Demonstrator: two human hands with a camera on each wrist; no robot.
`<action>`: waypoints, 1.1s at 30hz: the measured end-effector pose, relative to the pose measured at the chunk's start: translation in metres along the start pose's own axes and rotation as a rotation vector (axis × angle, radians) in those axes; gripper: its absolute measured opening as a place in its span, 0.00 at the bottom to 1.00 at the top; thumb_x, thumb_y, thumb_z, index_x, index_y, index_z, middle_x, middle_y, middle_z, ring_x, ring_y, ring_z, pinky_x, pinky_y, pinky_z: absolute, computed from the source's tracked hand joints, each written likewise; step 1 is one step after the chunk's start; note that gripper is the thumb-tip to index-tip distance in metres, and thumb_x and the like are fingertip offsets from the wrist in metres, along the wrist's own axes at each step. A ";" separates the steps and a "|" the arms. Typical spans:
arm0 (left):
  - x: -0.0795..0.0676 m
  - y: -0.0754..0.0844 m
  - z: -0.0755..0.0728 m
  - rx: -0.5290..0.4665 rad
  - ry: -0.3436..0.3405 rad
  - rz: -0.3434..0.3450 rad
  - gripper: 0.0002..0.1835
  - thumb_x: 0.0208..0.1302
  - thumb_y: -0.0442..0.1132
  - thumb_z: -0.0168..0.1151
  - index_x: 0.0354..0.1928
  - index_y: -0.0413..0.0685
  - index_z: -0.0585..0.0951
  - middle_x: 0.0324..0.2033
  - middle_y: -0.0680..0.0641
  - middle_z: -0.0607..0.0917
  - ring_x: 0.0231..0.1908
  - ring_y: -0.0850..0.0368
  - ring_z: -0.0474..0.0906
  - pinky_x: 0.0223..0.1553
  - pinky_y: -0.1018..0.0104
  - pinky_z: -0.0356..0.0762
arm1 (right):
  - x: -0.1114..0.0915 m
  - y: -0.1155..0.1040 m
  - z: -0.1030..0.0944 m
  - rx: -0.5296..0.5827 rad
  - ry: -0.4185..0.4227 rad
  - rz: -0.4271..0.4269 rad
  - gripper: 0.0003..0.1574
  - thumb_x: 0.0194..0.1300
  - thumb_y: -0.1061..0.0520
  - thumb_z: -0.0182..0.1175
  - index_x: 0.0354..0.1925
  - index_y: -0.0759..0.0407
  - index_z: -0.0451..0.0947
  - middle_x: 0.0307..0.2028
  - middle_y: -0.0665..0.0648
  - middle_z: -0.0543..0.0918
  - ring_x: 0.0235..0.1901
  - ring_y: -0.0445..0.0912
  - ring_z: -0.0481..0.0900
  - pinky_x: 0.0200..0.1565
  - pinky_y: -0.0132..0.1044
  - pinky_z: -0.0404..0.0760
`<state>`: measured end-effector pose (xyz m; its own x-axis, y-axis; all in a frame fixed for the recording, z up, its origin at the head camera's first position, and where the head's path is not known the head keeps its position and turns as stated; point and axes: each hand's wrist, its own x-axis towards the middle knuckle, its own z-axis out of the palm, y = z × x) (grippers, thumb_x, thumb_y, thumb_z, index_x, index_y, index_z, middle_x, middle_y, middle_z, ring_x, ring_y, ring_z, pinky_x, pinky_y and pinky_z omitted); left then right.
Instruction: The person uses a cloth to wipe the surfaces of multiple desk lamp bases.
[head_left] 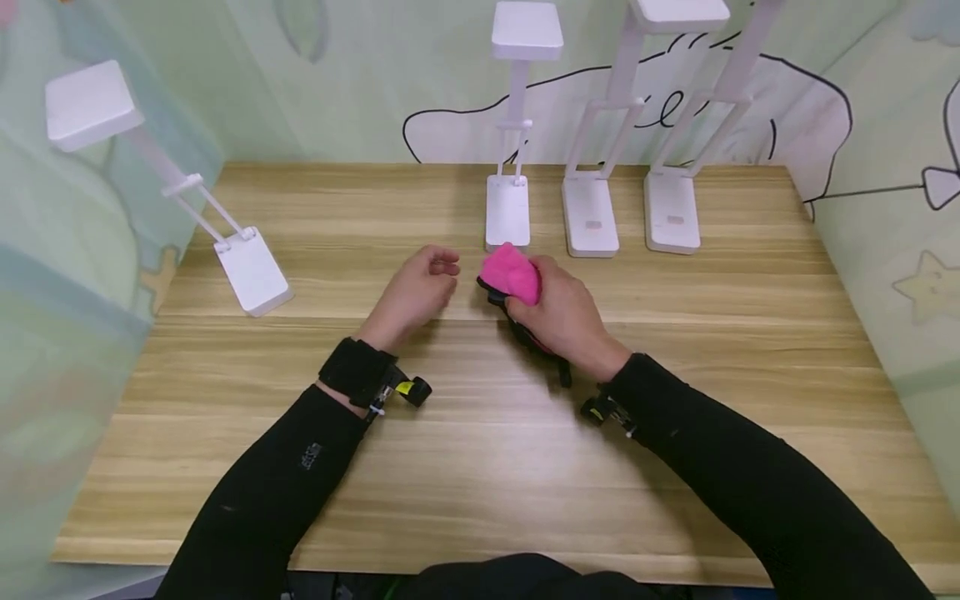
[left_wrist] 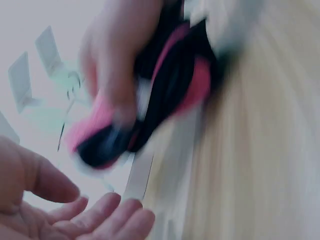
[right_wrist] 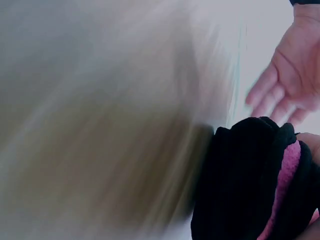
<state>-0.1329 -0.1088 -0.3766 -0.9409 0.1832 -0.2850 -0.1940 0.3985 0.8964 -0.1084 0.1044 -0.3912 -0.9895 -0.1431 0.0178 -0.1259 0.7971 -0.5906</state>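
Note:
My right hand (head_left: 564,312) grips a soft bundle (head_left: 510,272) above the middle of the table. It has fuzzy bright pink fabric and black fabric or straps; its exact kind cannot be told. In the left wrist view the bundle (left_wrist: 172,82) is blurred, with the right thumb pressed against it. Dark folds of the bundle (right_wrist: 242,175) with a pink strip fill the lower right of the right wrist view. Just left of it, my left hand (head_left: 418,287) hovers apart with loosely bent fingers, holding nothing. Its palm faces the bundle.
Several white desk lamps stand on the wooden table (head_left: 450,467): one lamp (head_left: 253,271) at the left, and three along the back, including the nearest lamp (head_left: 507,212) just beyond the bundle. Patterned walls (head_left: 360,75) border the table at the back and sides.

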 end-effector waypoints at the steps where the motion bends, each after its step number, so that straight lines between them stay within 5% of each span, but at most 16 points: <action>1: 0.001 -0.003 -0.009 0.081 0.036 -0.002 0.20 0.65 0.35 0.48 0.59 0.45 0.70 0.53 0.44 0.76 0.48 0.50 0.74 0.49 0.54 0.75 | -0.001 0.004 -0.002 -0.016 0.005 -0.013 0.38 0.53 0.46 0.62 0.58 0.63 0.66 0.37 0.58 0.78 0.32 0.51 0.76 0.34 0.45 0.78; 4: 0.003 -0.013 -0.035 0.285 0.150 -0.027 0.18 0.66 0.40 0.47 0.56 0.49 0.74 0.53 0.46 0.77 0.44 0.51 0.73 0.43 0.59 0.72 | -0.007 0.014 -0.010 -0.079 0.036 -0.072 0.34 0.52 0.48 0.62 0.54 0.62 0.68 0.34 0.56 0.76 0.30 0.50 0.74 0.30 0.43 0.76; 10: 0.001 -0.027 -0.075 0.521 0.353 -0.036 0.19 0.65 0.44 0.47 0.53 0.47 0.77 0.50 0.42 0.80 0.36 0.47 0.73 0.29 0.61 0.68 | -0.028 0.039 -0.033 -0.261 0.058 -0.162 0.37 0.52 0.48 0.63 0.56 0.64 0.66 0.35 0.59 0.76 0.29 0.51 0.73 0.27 0.45 0.74; 15: -0.001 -0.039 -0.096 0.726 0.480 -0.048 0.20 0.62 0.44 0.49 0.52 0.43 0.78 0.47 0.34 0.79 0.44 0.33 0.71 0.37 0.42 0.70 | -0.044 0.066 -0.052 -0.344 0.056 -0.185 0.42 0.50 0.53 0.64 0.61 0.62 0.62 0.36 0.65 0.78 0.29 0.54 0.75 0.25 0.49 0.76; 23: 0.002 -0.059 -0.118 0.765 0.490 -0.136 0.29 0.61 0.49 0.53 0.58 0.36 0.69 0.53 0.25 0.69 0.56 0.26 0.58 0.45 0.32 0.68 | -0.050 0.081 -0.056 -0.389 0.037 -0.284 0.37 0.48 0.58 0.65 0.58 0.59 0.66 0.42 0.67 0.77 0.32 0.56 0.76 0.32 0.51 0.78; 27: 0.004 -0.062 -0.118 0.732 0.459 -0.157 0.31 0.61 0.48 0.52 0.62 0.36 0.66 0.56 0.24 0.64 0.59 0.26 0.53 0.45 0.32 0.70 | -0.050 0.078 -0.053 -0.403 -0.012 -0.237 0.39 0.46 0.55 0.65 0.57 0.63 0.64 0.50 0.70 0.72 0.41 0.60 0.74 0.38 0.57 0.75; 33: 0.006 -0.061 -0.117 0.758 0.430 -0.148 0.25 0.61 0.45 0.52 0.54 0.31 0.72 0.55 0.21 0.64 0.56 0.23 0.54 0.45 0.34 0.70 | -0.054 0.077 -0.049 -0.430 -0.063 -0.153 0.49 0.46 0.41 0.68 0.60 0.62 0.61 0.53 0.70 0.69 0.44 0.64 0.72 0.42 0.62 0.72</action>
<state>-0.1589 -0.2371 -0.3933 -0.9733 -0.2104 -0.0914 -0.2292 0.9080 0.3506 -0.0684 0.2018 -0.3979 -0.9528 -0.3027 0.0221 -0.3010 0.9332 -0.1965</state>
